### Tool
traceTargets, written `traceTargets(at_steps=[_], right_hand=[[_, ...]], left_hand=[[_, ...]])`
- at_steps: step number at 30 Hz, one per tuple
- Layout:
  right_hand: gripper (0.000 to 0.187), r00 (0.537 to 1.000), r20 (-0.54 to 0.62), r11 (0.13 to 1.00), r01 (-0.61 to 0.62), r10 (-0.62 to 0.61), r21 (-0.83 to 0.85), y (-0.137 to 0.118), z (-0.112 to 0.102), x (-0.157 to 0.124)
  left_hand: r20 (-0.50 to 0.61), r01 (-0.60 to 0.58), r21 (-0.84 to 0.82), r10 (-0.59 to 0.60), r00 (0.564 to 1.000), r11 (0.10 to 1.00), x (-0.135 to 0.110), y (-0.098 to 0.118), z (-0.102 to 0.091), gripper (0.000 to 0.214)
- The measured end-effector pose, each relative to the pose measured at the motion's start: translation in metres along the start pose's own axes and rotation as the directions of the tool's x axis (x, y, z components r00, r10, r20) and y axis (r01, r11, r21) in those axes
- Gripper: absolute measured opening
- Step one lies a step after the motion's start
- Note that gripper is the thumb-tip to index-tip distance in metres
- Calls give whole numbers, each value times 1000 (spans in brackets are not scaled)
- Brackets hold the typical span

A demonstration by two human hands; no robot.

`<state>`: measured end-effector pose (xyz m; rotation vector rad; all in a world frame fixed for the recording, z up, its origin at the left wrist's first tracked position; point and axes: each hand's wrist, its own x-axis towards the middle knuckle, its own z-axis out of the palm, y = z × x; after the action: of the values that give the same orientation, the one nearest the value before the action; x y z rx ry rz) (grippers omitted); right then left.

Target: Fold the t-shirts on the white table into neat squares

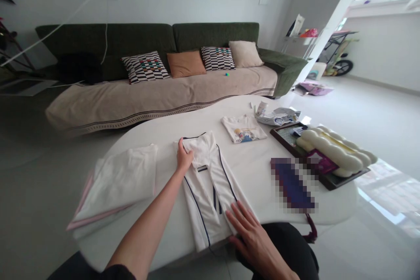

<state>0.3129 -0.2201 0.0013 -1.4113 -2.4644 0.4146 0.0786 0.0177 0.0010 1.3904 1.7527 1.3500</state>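
A white shirt with dark piping [226,170] lies partly folded on the white table in front of me, its long sides running toward the near edge. My left hand [184,156] is at its far left corner, thumb over the cloth and fingers along the edge, closed on the fabric. Flat on the near right side of the shirt rests my right hand [246,226], fingers stretched out and holding nothing. Left of the shirt lies a stack of folded white and pink cloth [121,179]. Beyond its right side is a folded white printed T-shirt [244,129].
On the right, a dark tray [285,142] bears a cream padded object [334,148] and a purple packet [320,160]. A blurred-out dark blue item [293,183] lies nearer. Crumpled plastic packaging [278,116] sits at the back. A green sofa [144,37] stands behind the table [173,124].
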Motion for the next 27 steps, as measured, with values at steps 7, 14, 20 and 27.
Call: traceTargets(at_steps=[7, 14, 20, 27], right_hand=[[44, 992, -111, 998, -56, 51, -35, 8, -25, 73], [53, 979, -93, 973, -193, 182, -129, 37, 13, 167], [59, 954, -134, 950, -284, 267, -128, 30, 23, 128], [76, 978, -25, 970, -207, 205, -126, -1, 33, 21]], left_hand=[[470, -596, 431, 395, 789, 677, 7, 19, 38, 42], [512, -487, 368, 265, 817, 792, 20, 7, 85, 48], [476, -375, 175, 256, 842, 910, 30, 5, 85, 50], [544, -295, 198, 146, 827, 935, 38, 26, 84, 56]])
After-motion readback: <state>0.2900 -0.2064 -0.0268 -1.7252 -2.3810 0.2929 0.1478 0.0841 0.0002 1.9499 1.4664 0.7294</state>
